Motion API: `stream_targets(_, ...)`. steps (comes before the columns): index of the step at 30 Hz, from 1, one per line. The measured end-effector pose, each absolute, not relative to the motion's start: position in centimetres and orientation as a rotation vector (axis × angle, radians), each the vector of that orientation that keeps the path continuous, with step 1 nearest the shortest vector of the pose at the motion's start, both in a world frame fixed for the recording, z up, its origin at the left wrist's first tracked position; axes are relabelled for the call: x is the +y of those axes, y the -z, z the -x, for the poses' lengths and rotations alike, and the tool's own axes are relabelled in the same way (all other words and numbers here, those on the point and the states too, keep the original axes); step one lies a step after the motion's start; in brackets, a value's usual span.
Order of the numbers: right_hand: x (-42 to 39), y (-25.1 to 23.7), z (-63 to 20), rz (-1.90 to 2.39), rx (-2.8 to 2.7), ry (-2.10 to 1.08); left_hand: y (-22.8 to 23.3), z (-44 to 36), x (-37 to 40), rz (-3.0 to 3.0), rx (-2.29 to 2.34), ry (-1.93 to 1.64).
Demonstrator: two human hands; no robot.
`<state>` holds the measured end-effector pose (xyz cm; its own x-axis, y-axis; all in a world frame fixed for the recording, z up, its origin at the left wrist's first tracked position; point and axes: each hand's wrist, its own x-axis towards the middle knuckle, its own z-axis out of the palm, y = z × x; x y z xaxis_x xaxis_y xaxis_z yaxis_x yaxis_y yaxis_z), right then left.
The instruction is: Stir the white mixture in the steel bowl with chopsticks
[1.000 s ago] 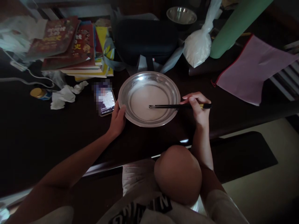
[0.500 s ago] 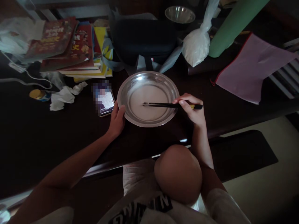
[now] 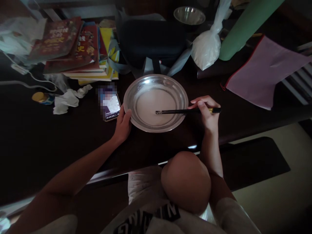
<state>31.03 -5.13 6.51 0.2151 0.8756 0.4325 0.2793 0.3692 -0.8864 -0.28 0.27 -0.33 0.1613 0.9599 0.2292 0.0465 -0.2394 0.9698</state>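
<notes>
A wide, shallow metal bowl (image 3: 159, 129) stands on the dark table in front of me. Pale, whitish contents (image 3: 153, 100) cover its bottom; whether they are liquid or paste I cannot tell. My left hand (image 3: 123, 125) grips the bowl's left rim, thumb on top and fingers below the edge. In my right hand (image 3: 208, 110), at the right rim, is a pair of black chopsticks (image 3: 180, 111) held nearly level. Their tips lie in the whitish contents near the bowl's middle. A lit phone (image 3: 112, 107) lies just left of my left hand.
Crumpled tissue (image 3: 65, 101) and a small gold-lidded jar (image 3: 42, 97) lie to the left, below stacked books (image 3: 73, 48). Behind the bowl are a black case (image 3: 153, 42), a tied white bag (image 3: 207, 48) and another metal bowl (image 3: 189, 15). A green cylinder (image 3: 243, 32) and pink pouch (image 3: 260, 74) are rightward.
My right hand has drawn the chopsticks rightward, and their tips have shifted slightly right and down within the bowl. My left hand keeps its hold on the rim.
</notes>
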Motion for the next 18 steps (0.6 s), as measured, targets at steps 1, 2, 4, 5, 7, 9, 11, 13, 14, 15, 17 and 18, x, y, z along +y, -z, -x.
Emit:
stream_targets(1,-5.13,-6.51,-31.02,1.148,-1.355,-0.605,0.32,0.27,0.28,-1.48,1.024,-1.228)
stream_targets(2,-5.11,-6.5,-31.0,1.124,-1.397,-0.632,0.27,0.25,0.27,-1.441,1.033,-1.227)
stream_targets(4,-5.05,-6.48,-30.97,1.095,-1.479,-0.652,0.11,0.16,0.21,-1.35,1.041,-1.218)
stream_targets(5,-5.03,-6.46,-30.97,1.099,-1.486,-0.637,0.03,0.11,0.18,-1.312,1.041,-1.213)
stream_targets(7,-5.03,-6.39,-31.03,1.137,-1.424,-0.581,-0.1,0.03,0.11,-1.258,1.038,-1.213)
stream_targets(9,-5.09,-6.34,-31.07,1.166,-1.346,-0.561,-0.14,-0.01,0.08,-1.234,1.031,-1.218)
stream_targets(11,-5.13,-6.35,-31.04,1.149,-1.359,-0.602,-0.12,-0.02,0.1,-1.221,1.024,-1.224)
stream_targets(13,-5.13,-6.41,-30.95,1.111,-1.44,-0.646,-0.07,-0.02,0.13,-1.225,1.021,-1.233)
stream_targets(14,-5.12,-6.45,-30.93,1.1,-1.467,-0.646,-0.05,-0.02,0.14,-1.234,1.02,-1.236)
stream_targets(15,-5.11,-6.48,-30.92,1.102,-1.472,-0.629,-0.04,-0.01,0.15,-1.243,1.019,-1.233)
stream_targets(17,-5.12,-6.49,-30.95,1.135,-1.408,-0.576,-0.04,0.01,0.15,-1.252,1.021,-1.223)
stream_targets(18,-5.14,-6.48,-30.98,1.15,-1.366,-0.562,-0.06,0.02,0.14,-1.25,1.026,-1.221)
